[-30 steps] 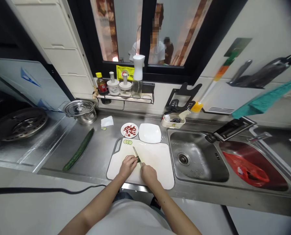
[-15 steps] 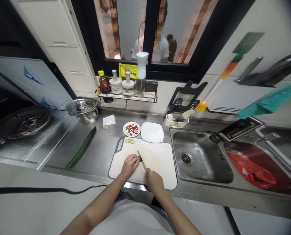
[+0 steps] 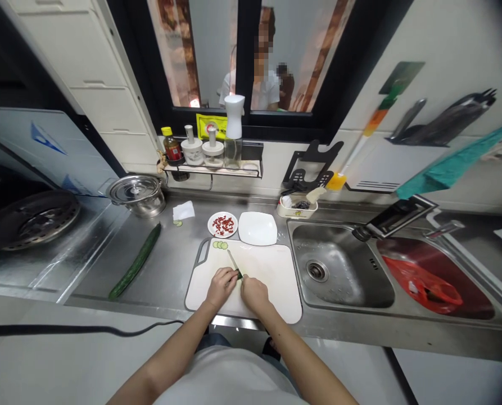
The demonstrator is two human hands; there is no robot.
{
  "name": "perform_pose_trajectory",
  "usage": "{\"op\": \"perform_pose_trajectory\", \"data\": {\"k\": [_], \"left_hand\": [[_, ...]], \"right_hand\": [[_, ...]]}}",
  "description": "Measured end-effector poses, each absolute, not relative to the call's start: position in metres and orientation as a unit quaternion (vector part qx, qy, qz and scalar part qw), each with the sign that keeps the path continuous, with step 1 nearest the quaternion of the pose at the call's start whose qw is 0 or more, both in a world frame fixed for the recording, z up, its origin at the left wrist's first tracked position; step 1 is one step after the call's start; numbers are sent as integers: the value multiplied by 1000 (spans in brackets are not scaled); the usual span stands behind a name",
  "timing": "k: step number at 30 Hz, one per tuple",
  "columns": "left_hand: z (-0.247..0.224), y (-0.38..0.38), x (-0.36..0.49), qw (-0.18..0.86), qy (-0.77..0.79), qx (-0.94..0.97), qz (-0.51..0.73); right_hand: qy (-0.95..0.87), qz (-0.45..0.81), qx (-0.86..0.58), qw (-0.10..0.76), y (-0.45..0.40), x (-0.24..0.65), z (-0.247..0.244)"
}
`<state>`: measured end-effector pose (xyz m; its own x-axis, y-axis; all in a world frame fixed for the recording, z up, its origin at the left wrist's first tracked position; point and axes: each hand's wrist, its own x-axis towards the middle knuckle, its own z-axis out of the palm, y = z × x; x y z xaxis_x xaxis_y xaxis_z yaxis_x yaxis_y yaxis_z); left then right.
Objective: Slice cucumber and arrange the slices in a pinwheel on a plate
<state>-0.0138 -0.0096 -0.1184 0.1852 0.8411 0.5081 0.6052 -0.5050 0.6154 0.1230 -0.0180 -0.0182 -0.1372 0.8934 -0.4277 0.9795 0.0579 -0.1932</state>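
My left hand [image 3: 221, 288] is closed on a short piece of cucumber [image 3: 239, 274] over the white cutting board [image 3: 271, 281]. Its fingertips hide most of that piece. In my right hand [image 3: 256, 295] is the handle of a knife [image 3: 233, 260], whose blade points away from me and leftward beside the cucumber piece. Several cucumber slices [image 3: 220, 245] lie near the board's far left corner. Left of the board rests a whole cucumber [image 3: 136, 263]. Behind the board stand a small plate [image 3: 210, 226] of chopped red pieces and a white squarish plate [image 3: 258, 228].
To the right is a double sink [image 3: 339, 253] with a red plastic bag [image 3: 423, 286] in its far basin. A lidded steel pot [image 3: 138, 197] and a stove [image 3: 27, 219] are at left. Bottles and jars fill a wall rack [image 3: 217, 169]. A tissue [image 3: 184, 211] lies behind the cucumber.
My right hand and the knife have moved forward and left, so the blade reaches farther toward the slices. My left hand stays on the cucumber piece. The view has shifted slightly.
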Motion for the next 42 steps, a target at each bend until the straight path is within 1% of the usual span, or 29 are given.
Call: {"op": "perform_pose_trajectory", "data": {"k": [5, 17, 25, 34, 42], "left_hand": [[-117, -10, -14, 147, 480, 756, 420], [-117, -9, -12, 150, 481, 754, 421], [-115, -9, -12, 144, 480, 755, 422], [-114, -10, -13, 149, 478, 755, 423], [-117, -9, -14, 146, 475, 758, 423]], "right_hand": [[720, -215, 653, 93, -20, 124, -20], [702, -233, 661, 131, -56, 144, -21], [698, -235, 659, 150, -66, 150, -13], [704, -225, 659, 135, -75, 156, -10], [698, -232, 661, 149, -80, 157, -6]]}}
